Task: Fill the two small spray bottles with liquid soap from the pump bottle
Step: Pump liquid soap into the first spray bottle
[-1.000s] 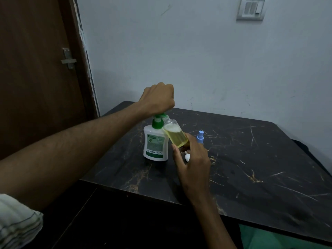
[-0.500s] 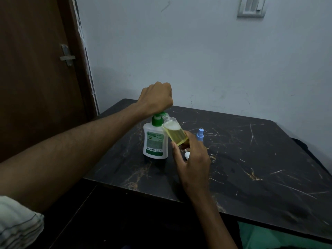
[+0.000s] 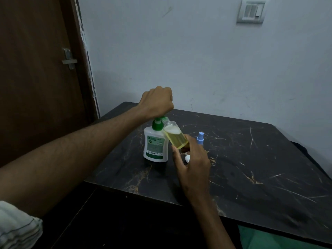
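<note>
A white pump bottle (image 3: 155, 147) with a green pump head stands on the black marble table (image 3: 251, 159). My left hand (image 3: 157, 102) sits fisted on top of the pump head, which it mostly hides. My right hand (image 3: 193, 163) holds a small clear spray bottle (image 3: 175, 135) tilted, its open neck under the pump spout. That bottle holds yellow liquid soap with foam on top. A second spray bottle with a blue top (image 3: 200, 138) stands just behind my right hand. A small white cap (image 3: 187, 158) shows under my right palm.
A brown door (image 3: 36, 78) with a metal latch stands at the left, next to the table. A pale wall with a switch plate (image 3: 251, 10) rises behind. Green fabric (image 3: 269, 239) shows below the table's front edge.
The hands and both bottles keep the same pose across the frames. Only the camera view has shifted slightly.
</note>
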`<state>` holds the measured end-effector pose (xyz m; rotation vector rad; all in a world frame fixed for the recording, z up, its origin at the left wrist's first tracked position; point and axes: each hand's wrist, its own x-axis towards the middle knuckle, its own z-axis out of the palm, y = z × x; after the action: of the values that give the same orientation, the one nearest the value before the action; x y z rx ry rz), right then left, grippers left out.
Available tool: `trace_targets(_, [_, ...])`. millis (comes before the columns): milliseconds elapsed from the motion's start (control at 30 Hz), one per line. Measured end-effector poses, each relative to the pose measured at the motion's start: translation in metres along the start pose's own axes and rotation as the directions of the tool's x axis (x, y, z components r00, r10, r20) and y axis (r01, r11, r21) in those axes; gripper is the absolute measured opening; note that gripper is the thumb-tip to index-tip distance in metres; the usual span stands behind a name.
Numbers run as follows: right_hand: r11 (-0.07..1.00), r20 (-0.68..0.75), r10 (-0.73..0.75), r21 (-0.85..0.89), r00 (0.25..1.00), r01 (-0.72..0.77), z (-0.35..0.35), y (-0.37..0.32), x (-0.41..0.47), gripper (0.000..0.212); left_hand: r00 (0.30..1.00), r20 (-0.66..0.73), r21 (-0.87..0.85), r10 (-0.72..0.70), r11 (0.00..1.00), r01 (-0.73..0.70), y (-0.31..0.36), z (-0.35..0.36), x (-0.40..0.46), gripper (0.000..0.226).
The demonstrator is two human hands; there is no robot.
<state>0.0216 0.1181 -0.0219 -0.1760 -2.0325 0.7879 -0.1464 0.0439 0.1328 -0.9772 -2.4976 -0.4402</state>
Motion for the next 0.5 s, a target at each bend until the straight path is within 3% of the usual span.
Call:
trace_targets(100, [1.000,0.002,-0.003,0.005,1.000,0.003,0.0003,0.0003,0.0000,0.042,1.000,-0.012,0.022,0.009,1.000,-0.009,0.0022,-0.0043,0.0023,0.007])
trace_targets(500, [1.000,0.003,-0.010,0.014,1.000,0.010,0.0018,0.0020,0.0002,0.042,1.000,-0.005,0.006,-0.011,1.000,0.011,0.0025,-0.0045,-0.0007,0.010])
